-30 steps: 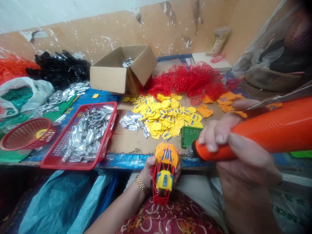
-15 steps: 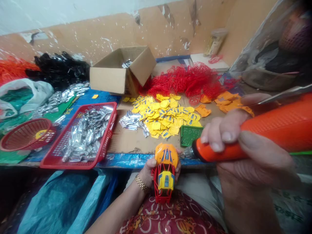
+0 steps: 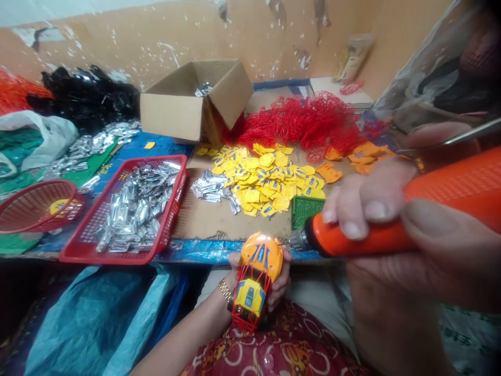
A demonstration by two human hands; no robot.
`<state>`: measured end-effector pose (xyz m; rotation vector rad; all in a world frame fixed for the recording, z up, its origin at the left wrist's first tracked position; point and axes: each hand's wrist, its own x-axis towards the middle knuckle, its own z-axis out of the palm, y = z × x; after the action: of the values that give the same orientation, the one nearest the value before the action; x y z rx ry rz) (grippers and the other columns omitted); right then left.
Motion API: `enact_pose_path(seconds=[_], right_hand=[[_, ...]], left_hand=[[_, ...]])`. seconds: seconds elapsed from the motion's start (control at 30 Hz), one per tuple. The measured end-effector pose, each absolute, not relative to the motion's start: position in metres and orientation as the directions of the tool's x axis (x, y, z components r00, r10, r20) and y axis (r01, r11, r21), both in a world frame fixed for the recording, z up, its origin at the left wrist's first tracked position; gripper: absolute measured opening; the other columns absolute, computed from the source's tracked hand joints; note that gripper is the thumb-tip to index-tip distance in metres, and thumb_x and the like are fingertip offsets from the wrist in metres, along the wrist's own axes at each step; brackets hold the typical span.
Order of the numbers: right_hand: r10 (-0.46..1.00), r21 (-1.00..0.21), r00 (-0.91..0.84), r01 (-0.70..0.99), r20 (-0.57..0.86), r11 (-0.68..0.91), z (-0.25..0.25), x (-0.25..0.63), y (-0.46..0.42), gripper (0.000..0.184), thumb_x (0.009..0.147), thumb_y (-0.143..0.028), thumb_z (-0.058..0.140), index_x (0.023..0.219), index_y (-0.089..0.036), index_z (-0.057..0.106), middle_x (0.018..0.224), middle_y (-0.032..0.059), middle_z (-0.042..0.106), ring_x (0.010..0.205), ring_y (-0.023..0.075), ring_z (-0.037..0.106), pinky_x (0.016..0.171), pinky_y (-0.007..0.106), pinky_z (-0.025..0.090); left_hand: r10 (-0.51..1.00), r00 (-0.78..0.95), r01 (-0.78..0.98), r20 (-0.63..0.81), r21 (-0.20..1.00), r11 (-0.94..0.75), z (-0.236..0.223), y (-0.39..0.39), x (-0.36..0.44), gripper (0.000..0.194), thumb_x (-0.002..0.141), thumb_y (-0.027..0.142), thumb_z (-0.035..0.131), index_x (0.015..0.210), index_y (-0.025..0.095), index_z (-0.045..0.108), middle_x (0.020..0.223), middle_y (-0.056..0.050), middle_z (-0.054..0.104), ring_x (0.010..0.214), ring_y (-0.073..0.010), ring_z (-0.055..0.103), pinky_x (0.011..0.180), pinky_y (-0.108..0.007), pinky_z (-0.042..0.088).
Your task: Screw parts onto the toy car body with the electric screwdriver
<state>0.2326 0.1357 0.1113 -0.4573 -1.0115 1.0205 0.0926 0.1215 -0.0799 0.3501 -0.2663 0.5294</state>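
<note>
Gripping an orange electric screwdriver (image 3: 352,237), the right hand (image 3: 391,277) wraps its barrel; the left hand (image 3: 238,282) clasps a yellow-orange toy car (image 3: 256,277) at the near table edge. A red basket (image 3: 177,198) and far cardboard box (image 3: 172,117) hold silver pieces (image 3: 129,209). Bit contact with the car is unclear.

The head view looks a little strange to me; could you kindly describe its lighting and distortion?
In the head view, light is soft and even; the silver foil pieces glint; the orange screwdriver and right hand look oversized near the lens, and the wall bows at the edges.
</note>
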Motion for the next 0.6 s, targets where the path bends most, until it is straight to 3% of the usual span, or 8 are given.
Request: enact_pose_path(seconds=[0.17, 0.33, 0.47, 0.6], right_hand=[[0.898, -0.771, 0.151, -0.466, 0.413, 0.434, 0.111, 0.229, 0.136, 0.014, 0.074, -0.012, 0.061, 0.063, -0.02, 0.057, 0.06, -0.0068, 0.049, 0.048, 0.0052, 0.05, 0.056, 0.025, 0.053], [0.919, -0.825, 0.158, -0.405, 0.361, 0.394, 0.11, 0.231, 0.132, 0.013, 0.073, -0.018, 0.067, 0.064, -0.019, 0.058, 0.059, -0.006, 0.045, 0.048, 0.0062, 0.047, 0.052, 0.026, 0.049], [0.931, -0.862, 0.139, -0.349, 0.338, 0.366, 0.108, 0.248, 0.13, 0.017, 0.075, -0.02, 0.068, 0.062, -0.019, 0.056, 0.061, -0.005, 0.046, 0.05, 0.0077, 0.047, 0.053, 0.028, 0.047], [0.905, -0.815, 0.056, -0.413, 0.422, 0.406, 0.104, 0.265, 0.131, 0.016, 0.074, -0.016, 0.067, 0.066, -0.022, 0.054, 0.064, -0.0043, 0.051, 0.049, 0.0083, 0.048, 0.051, 0.027, 0.045]], left_hand=[[0.509, 0.846, -0.533, 0.16, 0.286, 0.797, -0.063, 0.12, 0.089, 0.076, 0.048, 0.065, 0.071, 0.107, 0.018, 0.063, 0.062, -0.004, 0.06, 0.041, -0.0183, 0.054, 0.035, -0.029, 0.045], [0.533, 0.846, -0.506, 0.021, 0.348, 0.789, -0.054, 0.115, 0.086, 0.066, 0.051, 0.059, 0.073, 0.097, 0.012, 0.064, 0.073, -0.008, 0.064, 0.059, -0.021, 0.062, 0.052, -0.031, 0.053], [0.617, 0.783, -0.535, -0.079, 0.421, 0.733, -0.049, 0.109, 0.087, 0.065, 0.055, 0.044, 0.077, 0.109, 0.012, 0.061, 0.093, -0.013, 0.066, 0.075, -0.0253, 0.065, 0.063, -0.035, 0.054], [0.665, 0.742, -0.595, -0.086, 0.372, 0.713, -0.046, 0.102, 0.086, 0.075, 0.053, 0.043, 0.082, 0.12, 0.018, 0.057, 0.106, -0.013, 0.062, 0.081, -0.0267, 0.065, 0.071, -0.043, 0.056]])
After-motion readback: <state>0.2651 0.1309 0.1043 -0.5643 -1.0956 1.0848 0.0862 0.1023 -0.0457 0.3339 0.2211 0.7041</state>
